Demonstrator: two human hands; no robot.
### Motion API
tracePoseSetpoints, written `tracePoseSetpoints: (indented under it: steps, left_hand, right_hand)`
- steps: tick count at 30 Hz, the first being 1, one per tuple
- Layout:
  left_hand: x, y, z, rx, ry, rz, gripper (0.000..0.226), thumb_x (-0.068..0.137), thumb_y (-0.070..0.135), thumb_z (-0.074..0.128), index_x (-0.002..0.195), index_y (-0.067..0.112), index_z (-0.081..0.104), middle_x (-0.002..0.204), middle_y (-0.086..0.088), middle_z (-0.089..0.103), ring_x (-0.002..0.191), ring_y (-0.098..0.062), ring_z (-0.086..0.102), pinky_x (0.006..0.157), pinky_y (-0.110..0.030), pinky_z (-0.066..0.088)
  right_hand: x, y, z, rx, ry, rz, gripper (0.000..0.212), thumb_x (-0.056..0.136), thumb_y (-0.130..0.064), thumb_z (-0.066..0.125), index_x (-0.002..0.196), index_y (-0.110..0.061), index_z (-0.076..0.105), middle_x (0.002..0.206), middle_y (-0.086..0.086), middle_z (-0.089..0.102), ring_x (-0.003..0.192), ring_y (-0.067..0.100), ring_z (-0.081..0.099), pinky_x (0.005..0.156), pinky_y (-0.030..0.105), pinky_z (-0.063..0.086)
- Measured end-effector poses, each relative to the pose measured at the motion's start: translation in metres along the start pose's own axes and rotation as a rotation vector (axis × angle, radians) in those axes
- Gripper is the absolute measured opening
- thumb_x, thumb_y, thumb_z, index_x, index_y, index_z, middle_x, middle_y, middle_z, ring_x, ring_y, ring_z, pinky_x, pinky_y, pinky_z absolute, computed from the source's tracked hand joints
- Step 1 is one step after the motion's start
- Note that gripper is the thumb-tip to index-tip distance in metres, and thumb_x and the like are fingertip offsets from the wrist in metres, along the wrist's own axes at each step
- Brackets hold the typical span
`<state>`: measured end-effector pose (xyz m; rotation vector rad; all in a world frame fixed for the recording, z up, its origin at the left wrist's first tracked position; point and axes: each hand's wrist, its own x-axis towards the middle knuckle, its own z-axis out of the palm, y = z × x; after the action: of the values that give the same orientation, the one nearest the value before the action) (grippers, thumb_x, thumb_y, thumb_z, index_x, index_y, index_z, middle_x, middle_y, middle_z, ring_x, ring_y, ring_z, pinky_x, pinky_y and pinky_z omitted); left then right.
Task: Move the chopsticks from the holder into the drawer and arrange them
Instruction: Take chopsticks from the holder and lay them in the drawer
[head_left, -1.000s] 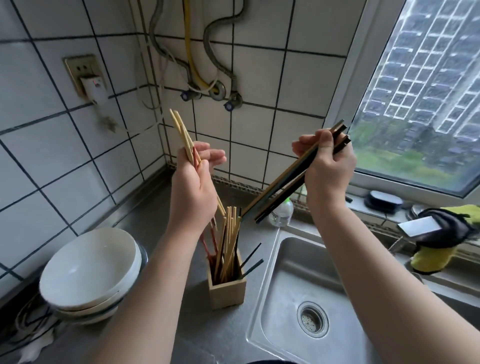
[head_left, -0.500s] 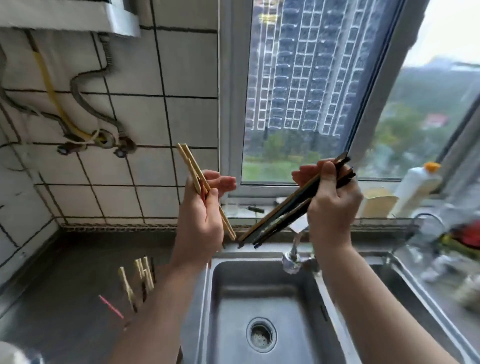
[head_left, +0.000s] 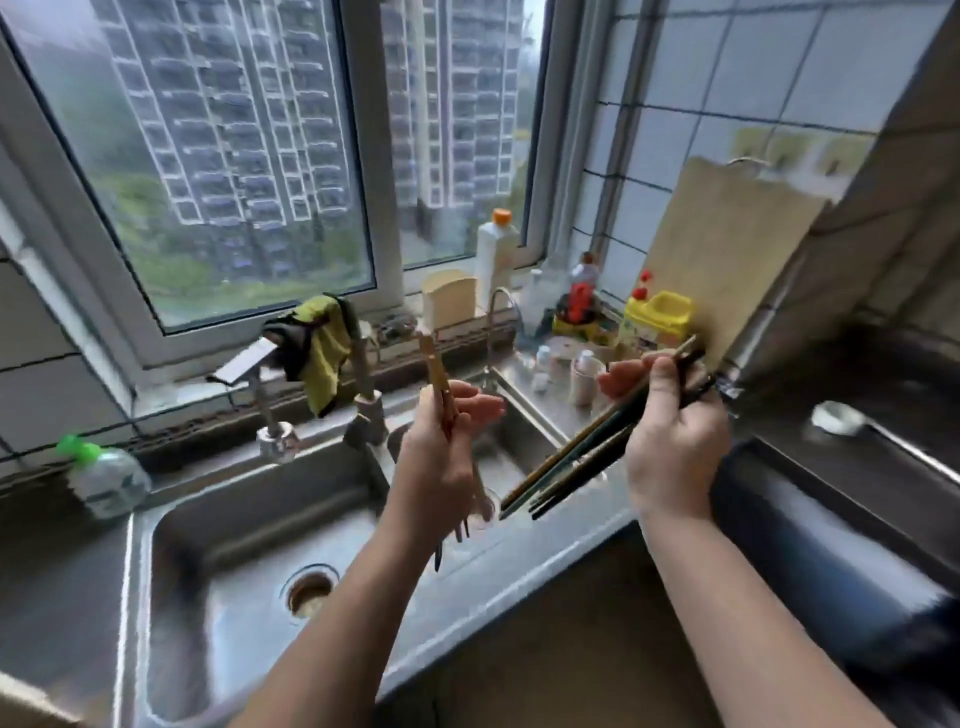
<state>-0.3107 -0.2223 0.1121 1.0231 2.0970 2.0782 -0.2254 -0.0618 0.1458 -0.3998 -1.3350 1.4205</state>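
Overhead, a person's left hand (head_left: 441, 457) grips pale chopsticks (head_left: 435, 371) nearly upright while the right hand (head_left: 670, 441) clasps a slanted bundle of dark chopsticks (head_left: 576, 462), both above a steel double sink (head_left: 171, 545). Behind it, a window (head_left: 234, 156) faces tower blocks, a cloth (head_left: 322, 348) drapes the tap, bottles crowd the tiled corner, and a cutting board (head_left: 727, 249) leans against the wall.

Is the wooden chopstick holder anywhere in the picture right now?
No, only the sink and window sill show; each hand, left and right, grips chopsticks.
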Motion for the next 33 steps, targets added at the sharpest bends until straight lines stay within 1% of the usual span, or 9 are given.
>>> tracePoseSetpoints:
  steps: [4,7,9,12,15,18,23,27,33]
  left_hand:
    - [-0.032,0.002,0.119,-0.025,-0.102,-0.018,0.015,0.099,-0.003,0.045,0.11,0.004,0.053,0.096,0.005,0.072,0.097,-0.011,0.068,0.092,-0.034,0.051]
    - [-0.055,0.006,0.201,-0.086,-0.215,-0.068,0.017,0.101,0.003,0.045,0.111,0.016,0.05,0.099,0.002,0.073,0.099,-0.014,0.068,0.092,-0.04,0.051]
    - [-0.069,0.009,0.249,-0.065,-0.307,-0.047,0.022,0.101,0.007,0.045,0.109,0.028,0.049,0.1,0.009,0.072,0.101,-0.008,0.067,0.092,-0.033,0.049]
    - [-0.087,0.014,0.312,-0.06,-0.446,-0.015,0.025,0.102,0.011,0.044,0.108,0.034,0.048,0.102,0.017,0.07,0.103,-0.001,0.064,0.088,-0.016,0.047]
    - [-0.104,0.013,0.373,-0.105,-0.568,-0.014,0.025,0.102,0.011,0.043,0.109,0.035,0.049,0.104,0.016,0.07,0.104,-0.005,0.065,0.091,-0.023,0.049]
    - [-0.122,0.009,0.433,-0.152,-0.683,-0.045,0.023,0.101,0.011,0.042,0.11,0.031,0.05,0.104,0.014,0.07,0.104,-0.007,0.065,0.093,-0.031,0.049]
    - [-0.145,0.002,0.532,-0.178,-0.878,-0.039,0.036,0.098,0.011,0.038,0.104,0.045,0.047,0.102,0.018,0.069,0.102,-0.005,0.066,0.085,-0.011,0.045]
    - [-0.159,-0.004,0.608,-0.172,-1.031,-0.097,0.029,0.101,0.01,0.038,0.107,0.036,0.049,0.104,0.018,0.068,0.103,-0.003,0.064,0.09,-0.027,0.048]
    - [-0.173,-0.026,0.7,-0.098,-1.176,-0.141,0.021,0.101,0.01,0.039,0.11,0.022,0.054,0.108,0.014,0.067,0.101,0.003,0.06,0.088,-0.016,0.045]
  right_hand:
    - [0.023,-0.009,-0.123,-0.096,0.128,-0.027,0.022,0.099,-0.023,0.046,0.092,-0.007,0.06,0.073,0.001,0.073,0.067,0.019,0.072,0.066,0.027,0.057]
    - [0.034,-0.018,-0.207,-0.162,0.211,-0.028,0.019,0.1,-0.022,0.045,0.088,-0.015,0.058,0.075,0.005,0.072,0.069,0.027,0.072,0.073,0.039,0.059]
    - [0.039,-0.024,-0.26,-0.205,0.287,-0.021,0.018,0.101,-0.018,0.044,0.089,-0.015,0.057,0.076,0.007,0.071,0.07,0.03,0.071,0.076,0.044,0.058]
    - [0.04,-0.033,-0.329,-0.257,0.406,-0.017,0.018,0.101,-0.015,0.042,0.089,-0.015,0.056,0.076,0.007,0.07,0.071,0.03,0.071,0.073,0.039,0.059]
    - [0.037,-0.04,-0.392,-0.318,0.537,-0.007,0.02,0.101,-0.014,0.041,0.088,-0.016,0.057,0.075,0.005,0.07,0.07,0.026,0.072,0.069,0.029,0.058]
    - [0.033,-0.046,-0.451,-0.398,0.647,0.002,0.021,0.102,-0.013,0.04,0.088,-0.017,0.056,0.076,0.005,0.07,0.071,0.025,0.072,0.071,0.029,0.058]
    - [0.034,-0.051,-0.54,-0.526,0.832,0.027,0.021,0.101,-0.018,0.039,0.089,-0.019,0.056,0.077,0.003,0.071,0.075,0.022,0.073,0.075,0.035,0.059]
    - [0.046,-0.046,-0.605,-0.599,0.954,0.04,0.021,0.1,-0.019,0.038,0.089,-0.021,0.056,0.078,0.003,0.071,0.076,0.02,0.073,0.074,0.031,0.059]
    - [0.069,-0.016,-0.687,-0.682,1.074,0.119,0.022,0.1,-0.018,0.037,0.088,-0.027,0.053,0.081,0.003,0.07,0.076,0.02,0.073,0.075,0.034,0.058]
